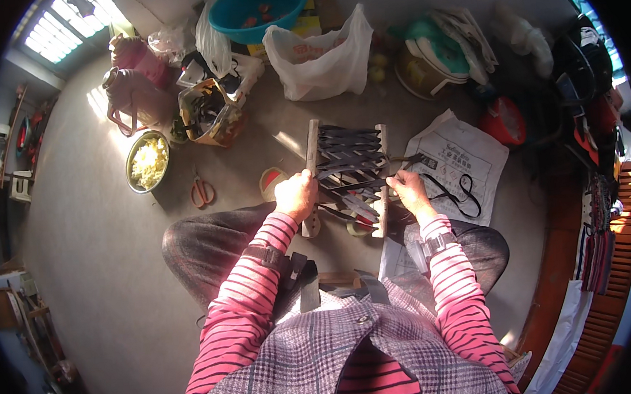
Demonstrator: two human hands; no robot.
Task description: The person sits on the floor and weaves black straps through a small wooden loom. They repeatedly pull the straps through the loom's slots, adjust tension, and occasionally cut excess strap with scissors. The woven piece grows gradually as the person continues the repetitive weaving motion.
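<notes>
Between my knees stands a small wooden frame, like a folding stool, with two pale rails point(313, 146). Dark flat straps point(350, 147) are laced crosswise between the rails. My left hand point(297, 195) is closed around the left rail; whether it also pinches a strap is hidden. Beside the right rail, my right hand point(411, 194) pinches a black strap point(362, 185) that crosses the frame toward my left hand. A loose black length point(468, 199) curls to the right, over a white printed sack. Under the lacing, the frame's lower parts are partly hidden.
Red-handled scissors point(201, 192) and a bowl of yellowish-white pieces point(148, 162) sit on the floor at left. Thermos flasks point(133, 100), a box of strips point(211, 113), a white plastic bag point(321, 65) and a teal basin point(255, 14) stand farther off. The white sack point(466, 150) lies right.
</notes>
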